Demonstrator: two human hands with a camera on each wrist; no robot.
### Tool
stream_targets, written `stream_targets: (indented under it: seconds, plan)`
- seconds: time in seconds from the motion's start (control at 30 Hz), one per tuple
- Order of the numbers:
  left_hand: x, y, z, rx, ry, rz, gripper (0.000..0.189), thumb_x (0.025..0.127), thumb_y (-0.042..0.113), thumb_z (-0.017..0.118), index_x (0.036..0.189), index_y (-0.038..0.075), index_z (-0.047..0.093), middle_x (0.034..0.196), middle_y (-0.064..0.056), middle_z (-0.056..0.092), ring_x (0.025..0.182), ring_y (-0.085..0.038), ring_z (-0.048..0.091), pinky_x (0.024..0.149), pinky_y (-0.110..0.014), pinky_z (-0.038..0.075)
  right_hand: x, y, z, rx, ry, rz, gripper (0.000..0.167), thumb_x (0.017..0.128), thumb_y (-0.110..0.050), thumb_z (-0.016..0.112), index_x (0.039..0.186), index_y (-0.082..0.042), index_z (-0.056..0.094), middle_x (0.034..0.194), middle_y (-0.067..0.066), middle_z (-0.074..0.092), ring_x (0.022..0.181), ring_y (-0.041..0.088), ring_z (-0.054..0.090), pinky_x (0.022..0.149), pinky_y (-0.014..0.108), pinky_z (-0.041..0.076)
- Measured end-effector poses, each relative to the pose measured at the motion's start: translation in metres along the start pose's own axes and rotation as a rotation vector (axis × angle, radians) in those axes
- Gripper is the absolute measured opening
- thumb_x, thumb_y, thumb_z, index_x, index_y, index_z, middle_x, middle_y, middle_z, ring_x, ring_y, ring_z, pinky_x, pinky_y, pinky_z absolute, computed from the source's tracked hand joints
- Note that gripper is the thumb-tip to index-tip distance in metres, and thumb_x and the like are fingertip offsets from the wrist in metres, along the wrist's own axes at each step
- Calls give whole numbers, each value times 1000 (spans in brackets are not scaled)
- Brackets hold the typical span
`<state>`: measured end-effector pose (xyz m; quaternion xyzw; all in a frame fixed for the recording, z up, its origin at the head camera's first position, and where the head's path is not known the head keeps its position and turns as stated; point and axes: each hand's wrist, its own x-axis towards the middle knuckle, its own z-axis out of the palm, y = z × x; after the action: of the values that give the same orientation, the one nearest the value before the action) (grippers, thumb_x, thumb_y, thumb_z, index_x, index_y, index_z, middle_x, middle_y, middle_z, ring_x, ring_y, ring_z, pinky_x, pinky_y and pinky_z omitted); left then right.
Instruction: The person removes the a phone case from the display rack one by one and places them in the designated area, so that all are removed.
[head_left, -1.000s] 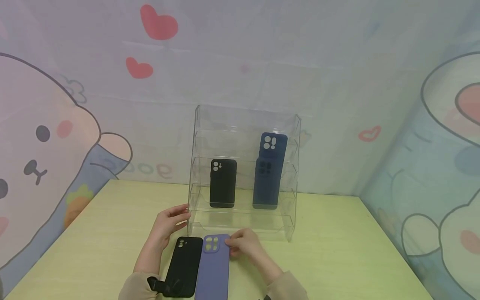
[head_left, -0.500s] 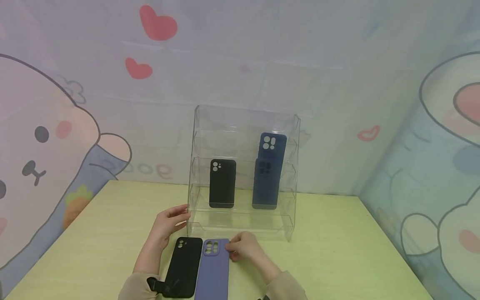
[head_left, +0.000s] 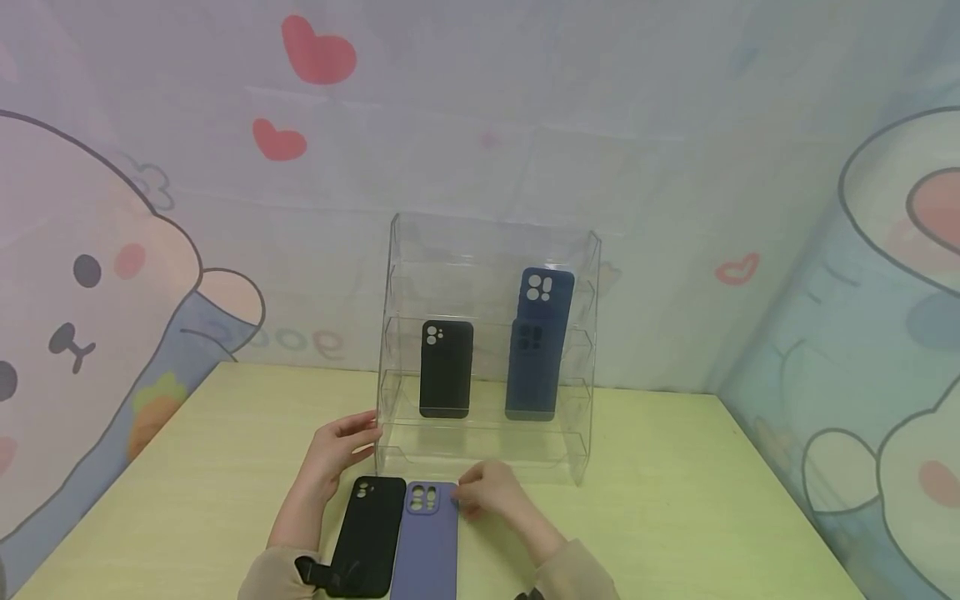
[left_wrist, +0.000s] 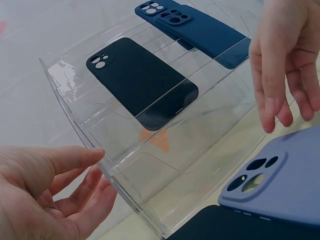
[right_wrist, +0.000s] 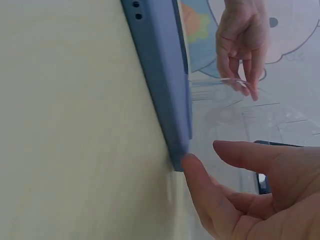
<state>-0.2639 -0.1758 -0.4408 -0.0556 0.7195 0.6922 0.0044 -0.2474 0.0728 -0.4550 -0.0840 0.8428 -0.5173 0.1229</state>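
Observation:
A clear acrylic tiered rack (head_left: pixel 480 454) stands in the head view's middle. My left hand (head_left: pixel 337 450) touches its left side with thumb and fingertips, not wrapped round it. A purple phone case (head_left: pixel 427 550) lies flat in front, its camera cutouts toward the rack. My right hand (head_left: pixel 491 492) is at that case's upper right corner; in the right wrist view a fingertip (right_wrist: pixel 192 162) is against the corner and the thumb stands apart. Left of it lies a black phone case (head_left: pixel 367 533), edge to edge with the purple one; a wrist strap covers its lower left part.
On the rack, a smaller black phone case (head_left: pixel 446 371) leans at the left and two blue phone cases (head_left: pixel 534 375) overlap at the right. The pale yellow table (head_left: pixel 660 500) extends to both sides. A printed cloth backdrop (head_left: pixel 637 150) hangs behind.
The purple case has slid slightly toward me, its top edge now nearly level with the black case's. My right fingers have loosened from its corner. The left hand stays at the rack's side.

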Motion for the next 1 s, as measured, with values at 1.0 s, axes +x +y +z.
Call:
stream_targets:
  seconds: [1.0]
  plan:
    - [1,-1,0,-18,-4,2,49,93,8,65,138,-5,51,125,-16,58,93,-4,64,95,-34,57,39,-90,-72,-154,227,-138,29,86,-10,71,111,4,69,99,18,74,76,25,73,65,29,62]
